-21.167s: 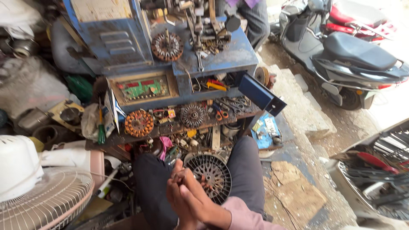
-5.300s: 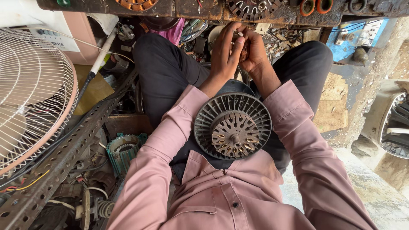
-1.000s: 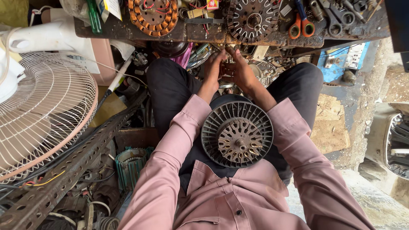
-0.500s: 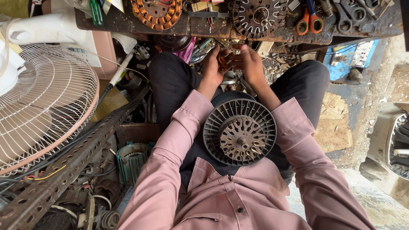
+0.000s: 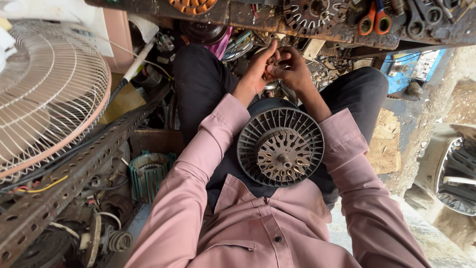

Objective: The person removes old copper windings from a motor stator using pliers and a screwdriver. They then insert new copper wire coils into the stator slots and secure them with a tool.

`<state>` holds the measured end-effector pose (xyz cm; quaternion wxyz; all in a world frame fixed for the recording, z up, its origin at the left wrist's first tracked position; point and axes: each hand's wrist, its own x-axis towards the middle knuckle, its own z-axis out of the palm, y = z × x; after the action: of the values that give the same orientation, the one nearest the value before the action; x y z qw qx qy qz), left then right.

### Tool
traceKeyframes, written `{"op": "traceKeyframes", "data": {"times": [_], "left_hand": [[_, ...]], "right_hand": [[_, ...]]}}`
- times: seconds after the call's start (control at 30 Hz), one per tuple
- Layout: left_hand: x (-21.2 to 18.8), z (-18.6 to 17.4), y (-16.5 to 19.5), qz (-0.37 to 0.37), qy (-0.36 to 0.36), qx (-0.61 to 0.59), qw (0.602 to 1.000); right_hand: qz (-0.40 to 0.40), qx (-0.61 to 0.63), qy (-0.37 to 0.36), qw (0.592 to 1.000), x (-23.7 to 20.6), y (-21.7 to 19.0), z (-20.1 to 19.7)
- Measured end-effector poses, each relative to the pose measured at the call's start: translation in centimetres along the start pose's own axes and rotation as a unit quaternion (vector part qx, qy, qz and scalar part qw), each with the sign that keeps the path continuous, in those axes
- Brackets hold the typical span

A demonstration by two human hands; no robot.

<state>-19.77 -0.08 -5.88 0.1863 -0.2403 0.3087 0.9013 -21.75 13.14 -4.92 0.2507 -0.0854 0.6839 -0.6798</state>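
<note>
Small part (image 5: pixel 274 62) hidden by 2 hands' fingers (image 5: pixel 265 57).

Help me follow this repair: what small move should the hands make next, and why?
Probably bring the small part down toward the motor housing on the lap. Left hand and right hand pinch it together above the knees, too hidden to identify, while the housing lies untouched.

A dark grey finned motor housing (image 5: pixel 280 147) rests against the pink shirt (image 5: pixel 258 228), with orange-handled scissors (image 5: pixel 375 19) at one o'clock and a white fan guard (image 5: pixel 49 94) at nine.
</note>
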Motion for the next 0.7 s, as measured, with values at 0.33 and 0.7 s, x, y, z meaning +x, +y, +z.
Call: {"op": "traceKeyframes", "data": {"times": [0.33, 0.7], "left_hand": [[1.0, 0.1, -0.2, 0.064, 0.127, -0.004, 0.990], [0.3, 0.1, 0.8, 0.048, 0.182, -0.024, 0.982]], "right_hand": [[0.042, -0.039, -0.007, 0.998, -0.2, -1.2, -0.3], [0.165, 0.011, 0.025, 0.986, 0.2, -0.6, -1.7]]}}
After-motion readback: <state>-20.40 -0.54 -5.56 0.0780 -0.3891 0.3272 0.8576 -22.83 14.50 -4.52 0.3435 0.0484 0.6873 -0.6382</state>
